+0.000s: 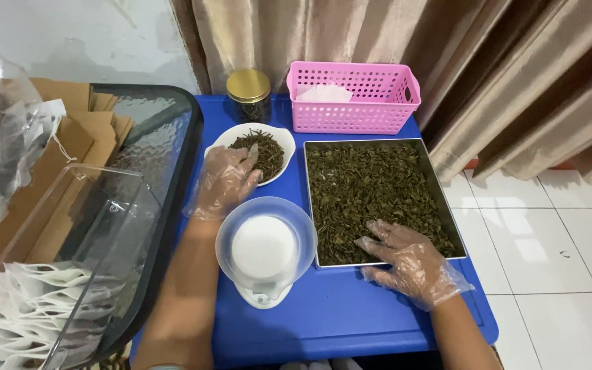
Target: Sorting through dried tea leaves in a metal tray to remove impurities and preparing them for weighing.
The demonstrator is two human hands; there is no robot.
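Left hand (224,183), right hand (411,264): thin clear crinkled plastic gloves, loose at wrists; forearms unsleeved.

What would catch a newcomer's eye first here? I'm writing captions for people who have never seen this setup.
The metal tray heaped with dark dried leaves, at the right of the blue table, stands out first, with the gloved right hand at its near edge. Behind it sits a bright pink basket. The gloved left hand reaches the white bowl of leaves, just behind a clear bowl on a small scale.

Tray (440,179) right of bowl (222,142) and scale (263,296); jar (249,95) and basket (353,98) behind.
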